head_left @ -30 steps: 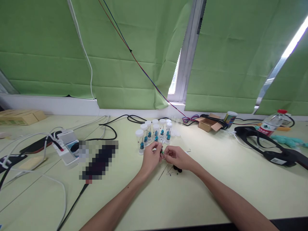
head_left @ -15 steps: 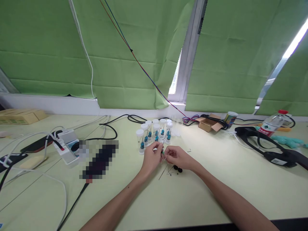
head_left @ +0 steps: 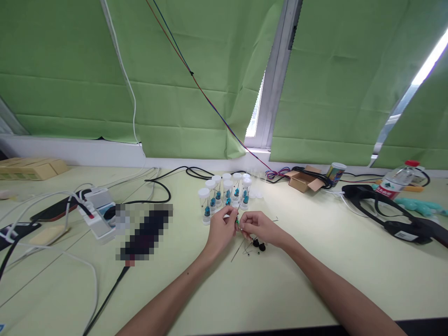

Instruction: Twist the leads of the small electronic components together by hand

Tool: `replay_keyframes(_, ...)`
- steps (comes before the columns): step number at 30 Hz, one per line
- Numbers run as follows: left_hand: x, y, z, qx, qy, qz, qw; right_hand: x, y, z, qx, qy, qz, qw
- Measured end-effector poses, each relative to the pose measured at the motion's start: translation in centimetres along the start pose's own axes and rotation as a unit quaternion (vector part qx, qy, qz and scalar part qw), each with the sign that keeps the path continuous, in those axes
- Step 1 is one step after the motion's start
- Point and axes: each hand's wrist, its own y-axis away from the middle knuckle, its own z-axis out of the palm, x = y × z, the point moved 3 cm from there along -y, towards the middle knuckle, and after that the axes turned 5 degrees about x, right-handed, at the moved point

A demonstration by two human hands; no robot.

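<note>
My left hand point(head_left: 224, 227) is closed in a pinch on a small green part with a thin metal rod point(head_left: 237, 220). Close against it, my right hand point(head_left: 258, 226) has its thumb and fingers pinched at the same part's lower end; whether it grips the part or a smaller piece is hidden. On the table just below the hands lie two round black pieces point(head_left: 259, 245), a thin metal rod point(head_left: 237, 251) and some tiny bits. Behind the hands stand several clear, white-capped tubes point(head_left: 205, 205) with blue parts and rods inside.
A power strip point(head_left: 100, 214) with cables and a blurred dark device point(head_left: 145, 235) are at left. An open cardboard box point(head_left: 304, 180) and a patterned can point(head_left: 336, 173) stand at the back. A red-capped bottle point(head_left: 397, 180) and a black headset-like device point(head_left: 392, 212) are at right.
My right hand's fingers have shifted slightly at the green part, and a little more of its green shows. Otherwise the scene looks the same.
</note>
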Motion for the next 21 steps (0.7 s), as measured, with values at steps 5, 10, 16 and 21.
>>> replay_keyframes(5,0.34,0.16,0.01,-0.001,-0.021,0.016,1.0,-0.39,0.09,0.32,-0.005,-0.058,0.021,0.998)
replay_keyframes(10,0.64,0.34,-0.04,0.005,-0.02,0.022,1.0,-0.4,0.04,0.52,-0.009,-0.091,0.034,0.995)
replay_keyframes(16,0.48,0.33,0.06,0.0,-0.02,0.029,0.999,-0.02,-0.19,0.4,-0.001,-0.112,0.044,0.993)
replay_keyframes(21,0.26,0.29,0.15,-0.006,-0.02,0.023,1.0,0.44,-0.3,0.31,-0.001,-0.123,0.04,0.992)
